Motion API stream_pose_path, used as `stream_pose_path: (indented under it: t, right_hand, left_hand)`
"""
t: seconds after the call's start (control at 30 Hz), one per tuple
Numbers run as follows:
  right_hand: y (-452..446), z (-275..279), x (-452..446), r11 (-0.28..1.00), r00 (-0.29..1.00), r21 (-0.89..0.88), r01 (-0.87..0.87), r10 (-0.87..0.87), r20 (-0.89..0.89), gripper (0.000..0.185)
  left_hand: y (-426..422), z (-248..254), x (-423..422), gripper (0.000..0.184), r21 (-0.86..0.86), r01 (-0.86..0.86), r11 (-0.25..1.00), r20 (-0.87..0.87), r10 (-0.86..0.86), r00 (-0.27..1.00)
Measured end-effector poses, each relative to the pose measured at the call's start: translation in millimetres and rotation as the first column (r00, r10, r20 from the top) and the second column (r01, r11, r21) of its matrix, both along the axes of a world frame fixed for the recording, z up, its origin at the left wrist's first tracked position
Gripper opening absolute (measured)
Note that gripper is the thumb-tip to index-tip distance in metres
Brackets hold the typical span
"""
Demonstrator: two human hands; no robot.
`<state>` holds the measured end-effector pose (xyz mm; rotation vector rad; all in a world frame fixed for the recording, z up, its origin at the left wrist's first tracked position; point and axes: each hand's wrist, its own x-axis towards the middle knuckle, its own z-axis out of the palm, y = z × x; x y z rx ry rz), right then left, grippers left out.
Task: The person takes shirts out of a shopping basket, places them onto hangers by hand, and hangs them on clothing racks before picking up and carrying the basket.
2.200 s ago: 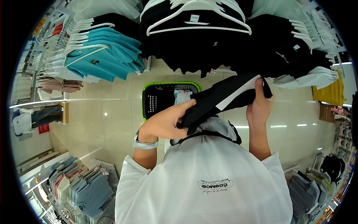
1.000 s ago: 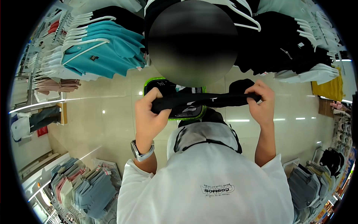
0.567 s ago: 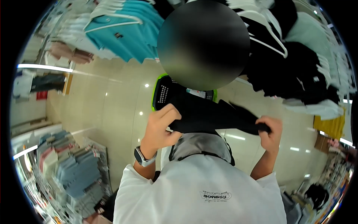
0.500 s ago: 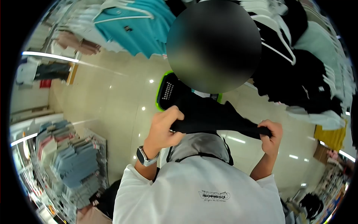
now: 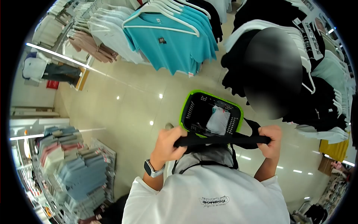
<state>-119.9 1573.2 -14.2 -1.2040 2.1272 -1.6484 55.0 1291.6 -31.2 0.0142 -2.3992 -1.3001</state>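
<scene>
A black garment [image 5: 223, 139] is stretched sideways in a narrow folded band in front of my body. My left hand [image 5: 168, 143], with a watch on its wrist, is closed round one end. Round the other end is my right hand [image 5: 270, 141], also closed, with a loop of the cloth hanging beyond it. Below the cloth, on the floor, stands a black shopping basket [image 5: 181, 118] with a green rim. A folded pale garment [image 5: 218, 121] lies inside the basket.
Turquoise shirts [image 5: 167, 41] hang on white hangers ahead. Black garments [image 5: 324, 97] hang at the right, partly hidden by a dark blurred patch. A rack of folded-over blue and grey clothes [image 5: 80, 170] stands at lower left. The floor [image 5: 130, 97] is shiny tile.
The black garment has gone from a wide hanging sheet to a narrow taut band, uncovering the basket and the pale garment inside. The view has shifted, and the blurred patch sits further right.
</scene>
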Motion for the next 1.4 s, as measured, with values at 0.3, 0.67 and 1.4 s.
stream_pose_path:
  t: [0.3,0.67,1.4]
  right_hand:
    - [-206,-9,43,0.993,0.941,-0.094,0.068,-0.032,0.337,0.017]
    - [-299,-9,29,0.998,0.962,-0.047,0.035,-0.021,0.271,0.016]
    - [-481,14,-274,0.845,0.819,-0.163,0.509,-0.534,-0.209,0.013]
  left_hand:
    - [-209,6,36,0.016,-0.099,0.162,0.982,-0.018,-0.164,0.986]
    - [-290,43,26,0.025,0.176,-0.058,0.983,0.204,0.021,0.979]
    - [-359,43,-188,0.02,0.275,0.209,0.938,0.256,-0.281,0.925]
